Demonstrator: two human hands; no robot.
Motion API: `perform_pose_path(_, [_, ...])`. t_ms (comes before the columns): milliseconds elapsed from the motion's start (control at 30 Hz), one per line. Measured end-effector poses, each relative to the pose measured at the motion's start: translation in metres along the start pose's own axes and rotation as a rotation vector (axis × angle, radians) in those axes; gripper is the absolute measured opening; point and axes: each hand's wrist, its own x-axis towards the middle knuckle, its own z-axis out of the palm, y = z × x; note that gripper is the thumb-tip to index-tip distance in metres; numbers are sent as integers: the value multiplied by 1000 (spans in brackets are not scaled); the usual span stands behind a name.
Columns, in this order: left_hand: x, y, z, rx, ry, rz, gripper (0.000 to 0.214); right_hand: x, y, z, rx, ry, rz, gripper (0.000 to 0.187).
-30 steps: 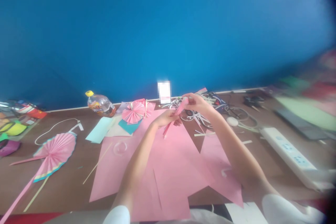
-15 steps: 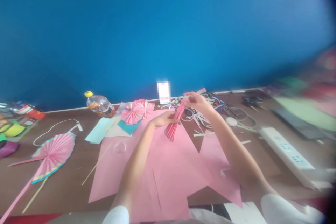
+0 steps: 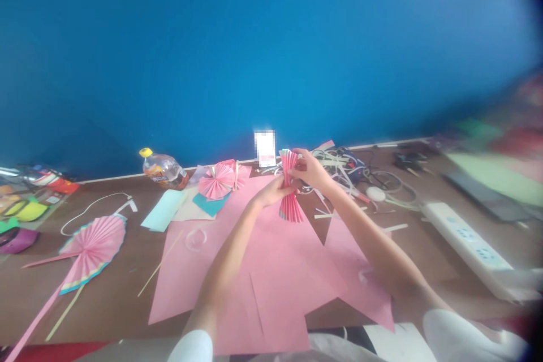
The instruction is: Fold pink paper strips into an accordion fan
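Observation:
A strip of pink pleated paper (image 3: pixel 291 206) stands nearly upright above the pink sheets (image 3: pixel 275 271), pinched at its waist and fanned at both ends. My left hand (image 3: pixel 271 191) grips it from the left at mid-height. From the right, my right hand (image 3: pixel 311 171) has its fingers closed on the same paper, slightly higher. Left of my hands, a round pink paper rosette (image 3: pixel 216 181) lies on a teal piece of paper (image 3: pixel 211 205). Farther left is a pink pleated fan (image 3: pixel 95 246) with a blue and yellow edge.
A bottle with a yellow cap (image 3: pixel 164 169) lies near the wall. Clear tape (image 3: pixel 195 240) rests on the pink paper. Tangled cables (image 3: pixel 345 172) are behind my right hand, and a white power strip (image 3: pixel 466 237) is at the right. A bright phone-like screen (image 3: pixel 265 149) leans against the wall.
The pleated paper has turned from slanted to nearly upright, and its upper end has fanned out. My right hand has slid down from its top towards the middle, beside my left.

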Motion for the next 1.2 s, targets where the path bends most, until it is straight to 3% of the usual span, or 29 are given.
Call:
perform_pose_path(200, [-2, -7, -5, 35, -45, -158, 45, -2, 3, 5, -53, -36, -15, 69])
perform_pose_path(400, [-5, -10, -9, 17, -26, -172, 41, -1, 7, 5, -239, -6, -75, 64])
perform_pose_path(533, [-5, -8, -11, 33, 4, -162, 35, -2, 1, 0, -284, -58, -81, 68])
perform_pose_path(667, [-2, -13, -16, 18, 90, -143, 28, -1, -1, -25, -332, -126, -32, 64])
perform_pose_path(800, [1, -21, -20, -121, 178, -117, 22, 2, 6, -71, -458, 27, -10, 41])
perform_pose_path(933, [3, -26, -22, -243, 271, -177, 15, 1, 15, -108, -422, 125, -6, 35])
perform_pose_path(1067, [5, -28, -25, -296, 316, -229, 16, -1, 18, -115, -463, 146, -5, 34])
perform_pose_path(1200, [6, -27, -27, -308, 356, -245, 17, 7, 26, -96, -617, 142, -45, 27])
